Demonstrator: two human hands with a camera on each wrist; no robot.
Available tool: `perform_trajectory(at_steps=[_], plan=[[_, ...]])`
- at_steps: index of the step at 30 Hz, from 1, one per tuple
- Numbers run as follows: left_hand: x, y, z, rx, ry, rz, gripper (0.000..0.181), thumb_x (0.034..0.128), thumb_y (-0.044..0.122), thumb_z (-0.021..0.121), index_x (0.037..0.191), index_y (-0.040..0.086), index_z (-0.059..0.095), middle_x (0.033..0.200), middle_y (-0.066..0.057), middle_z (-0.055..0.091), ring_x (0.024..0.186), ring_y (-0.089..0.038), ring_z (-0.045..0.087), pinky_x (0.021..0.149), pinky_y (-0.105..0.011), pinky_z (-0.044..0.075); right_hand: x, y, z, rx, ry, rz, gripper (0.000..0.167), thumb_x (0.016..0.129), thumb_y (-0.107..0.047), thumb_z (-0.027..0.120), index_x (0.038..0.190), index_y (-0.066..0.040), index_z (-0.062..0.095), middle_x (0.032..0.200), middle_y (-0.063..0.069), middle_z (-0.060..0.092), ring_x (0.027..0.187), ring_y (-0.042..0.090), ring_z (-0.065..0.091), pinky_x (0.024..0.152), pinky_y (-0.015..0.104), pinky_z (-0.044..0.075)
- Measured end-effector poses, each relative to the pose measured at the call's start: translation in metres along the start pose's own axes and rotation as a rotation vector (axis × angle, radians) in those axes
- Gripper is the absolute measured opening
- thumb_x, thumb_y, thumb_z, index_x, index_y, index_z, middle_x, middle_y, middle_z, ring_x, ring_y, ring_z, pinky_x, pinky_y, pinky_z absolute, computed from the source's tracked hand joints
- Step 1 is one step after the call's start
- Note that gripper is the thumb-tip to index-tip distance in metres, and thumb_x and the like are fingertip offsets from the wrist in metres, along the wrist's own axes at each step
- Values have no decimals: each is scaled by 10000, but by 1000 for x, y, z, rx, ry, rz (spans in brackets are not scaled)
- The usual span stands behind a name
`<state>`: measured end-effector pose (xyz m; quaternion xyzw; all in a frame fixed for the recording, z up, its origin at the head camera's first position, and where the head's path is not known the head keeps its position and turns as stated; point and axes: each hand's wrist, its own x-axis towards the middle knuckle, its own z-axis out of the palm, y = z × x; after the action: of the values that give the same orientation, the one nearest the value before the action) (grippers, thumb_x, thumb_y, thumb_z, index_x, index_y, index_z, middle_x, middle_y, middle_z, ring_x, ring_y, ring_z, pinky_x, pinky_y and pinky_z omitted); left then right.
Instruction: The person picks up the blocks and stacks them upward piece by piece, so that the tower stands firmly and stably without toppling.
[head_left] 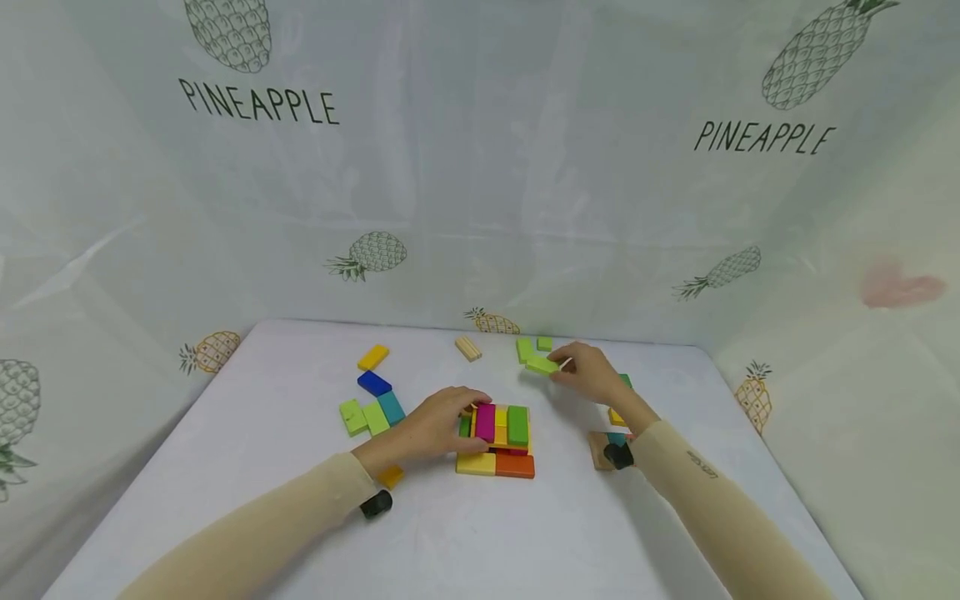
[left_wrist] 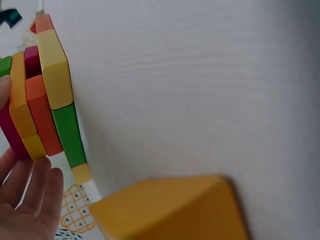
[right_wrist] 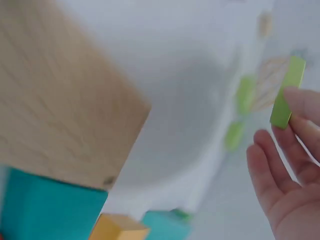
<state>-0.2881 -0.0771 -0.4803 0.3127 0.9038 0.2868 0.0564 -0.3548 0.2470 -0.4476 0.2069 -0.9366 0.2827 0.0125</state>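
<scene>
A stack of coloured blocks stands mid-table, with a magenta block and a green block on its top layer. My left hand spans the left side of the stack, thumb at the front and fingers behind, touching the magenta block. The left wrist view shows layers of orange, yellow and green blocks, with the left hand at their end. My right hand pinches a light green block between thumb and fingers, raised off the table; the right wrist view shows that block in the right hand.
Left of the stack lie yellow, blue, teal and light green blocks. Thin wooden pieces and more light green blocks lie at the back. A wooden block and several coloured ones are under the right forearm.
</scene>
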Motion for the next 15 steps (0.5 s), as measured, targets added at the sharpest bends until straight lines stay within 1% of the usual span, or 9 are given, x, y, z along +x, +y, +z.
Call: perform_trajectory(at_steps=[5, 8, 11, 15], plan=[[1, -1, 0, -15, 13, 4, 692, 893, 477, 856, 1481, 238, 579, 1366, 62, 629, 1202, -127, 575, 1058, -376, 541, -29, -37, 2, 89, -33, -118, 317, 959, -124, 803, 1263, -56, 744, 1185, 67, 723, 1001, 223, 703, 912, 411, 624], [1, -2, 0, -19, 16, -6, 724, 891, 472, 859, 1505, 228, 563, 1386, 53, 624, 1206, -133, 579, 1058, -381, 541, -37, -52, 8, 103, -70, -176, 313, 960, -130, 806, 1263, -80, 745, 1166, 28, 711, 1000, 194, 691, 922, 398, 624], [1, -1, 0, -19, 10, -22, 773, 890, 475, 859, 1543, 225, 528, 1425, 37, 614, 1225, -143, 583, 1064, -385, 540, -40, -60, 14, 117, -105, -198, 305, 963, -130, 802, 1259, -82, 743, 1161, 28, 697, 1022, 213, 691, 924, 406, 626], [1, 2, 0, -29, 0, -30, 809, 890, 483, 857, 1571, 235, 499, 1441, 26, 608, 1248, -158, 583, 1071, -391, 539, -43, -64, 19, 138, -114, -180, 295, 960, -126, 804, 1248, -87, 752, 1147, 23, 695, 1031, 231, 692, 915, 406, 630]])
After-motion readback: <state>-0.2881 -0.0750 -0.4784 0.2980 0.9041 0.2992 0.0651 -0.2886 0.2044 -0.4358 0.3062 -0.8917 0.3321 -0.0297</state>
